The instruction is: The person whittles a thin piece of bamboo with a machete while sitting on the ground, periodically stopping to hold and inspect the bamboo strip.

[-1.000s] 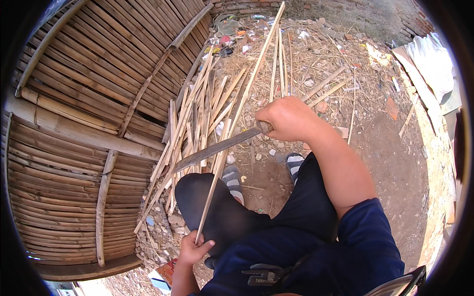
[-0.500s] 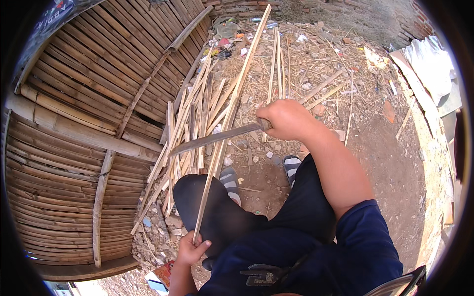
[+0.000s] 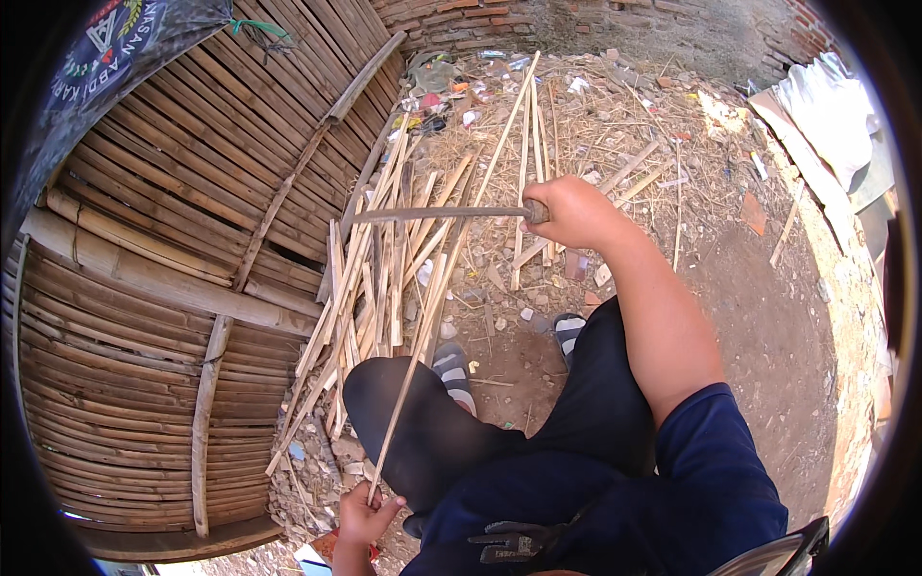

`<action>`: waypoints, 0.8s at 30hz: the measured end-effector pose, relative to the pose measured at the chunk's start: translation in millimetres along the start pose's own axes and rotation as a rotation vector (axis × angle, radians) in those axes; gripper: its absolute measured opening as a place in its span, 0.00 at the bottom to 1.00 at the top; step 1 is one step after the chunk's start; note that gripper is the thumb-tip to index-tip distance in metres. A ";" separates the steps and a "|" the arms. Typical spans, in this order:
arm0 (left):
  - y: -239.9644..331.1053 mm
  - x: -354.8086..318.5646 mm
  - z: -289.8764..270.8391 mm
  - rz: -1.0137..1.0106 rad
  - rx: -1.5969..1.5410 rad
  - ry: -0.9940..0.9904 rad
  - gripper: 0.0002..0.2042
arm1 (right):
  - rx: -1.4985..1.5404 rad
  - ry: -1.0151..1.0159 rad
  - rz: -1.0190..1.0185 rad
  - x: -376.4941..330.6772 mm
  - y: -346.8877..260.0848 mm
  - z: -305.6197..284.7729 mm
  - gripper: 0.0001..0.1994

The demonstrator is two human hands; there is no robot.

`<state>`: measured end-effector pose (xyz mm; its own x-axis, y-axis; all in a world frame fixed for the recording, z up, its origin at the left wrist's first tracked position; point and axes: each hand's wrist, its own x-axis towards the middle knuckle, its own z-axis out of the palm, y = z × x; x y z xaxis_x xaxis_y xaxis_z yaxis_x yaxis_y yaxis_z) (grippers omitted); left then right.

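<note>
My right hand (image 3: 573, 213) is closed around the handle of a machete (image 3: 437, 214). Its long, dark blade points left, nearly level, and crosses a long bamboo strip (image 3: 395, 422); whether the edge touches the strip I cannot tell. Low on the left, my left hand (image 3: 363, 520) grips the near end of that strip between thumb and fingers. The pale, thin strip slants up and away past my bent left knee (image 3: 389, 394). Beyond the knee lies a loose pile of split bamboo strips (image 3: 341, 317), partly behind the blade.
A bamboo-slat wall (image 3: 115, 384) stands along the left, with a dark printed cloth (image 3: 134, 67) over its top corner. Farther off is a brick wall (image 3: 576, 29). Straw, stones and litter cover the ground (image 3: 740, 317). A white sack (image 3: 831, 115) rests at the right.
The machete has moved farther away along the strip, and its blade has turned from slanting to nearly level. My left hand keeps its grip, a little lower in the picture.
</note>
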<state>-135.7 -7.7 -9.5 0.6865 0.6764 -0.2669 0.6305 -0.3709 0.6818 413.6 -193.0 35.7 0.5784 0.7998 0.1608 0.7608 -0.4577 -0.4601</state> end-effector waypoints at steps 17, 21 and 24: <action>-13.5 -15.2 -23.6 -0.052 0.030 -0.095 0.25 | 0.180 0.056 0.278 3.2 58.3 -5.5 0.26; -9.1 -25.1 -31.1 -0.007 0.132 -0.103 0.26 | 0.170 0.343 0.482 4.6 96.4 9.4 0.23; -13.5 -32.9 -30.8 -0.020 0.133 -0.091 0.26 | 0.104 0.349 0.570 2.8 95.1 -3.7 0.25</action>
<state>-177.9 -5.4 11.0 0.6993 0.6263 -0.3446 0.6829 -0.4427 0.5811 488.6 -235.7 -4.4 0.9553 0.2643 0.1327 0.2867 -0.7169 -0.6355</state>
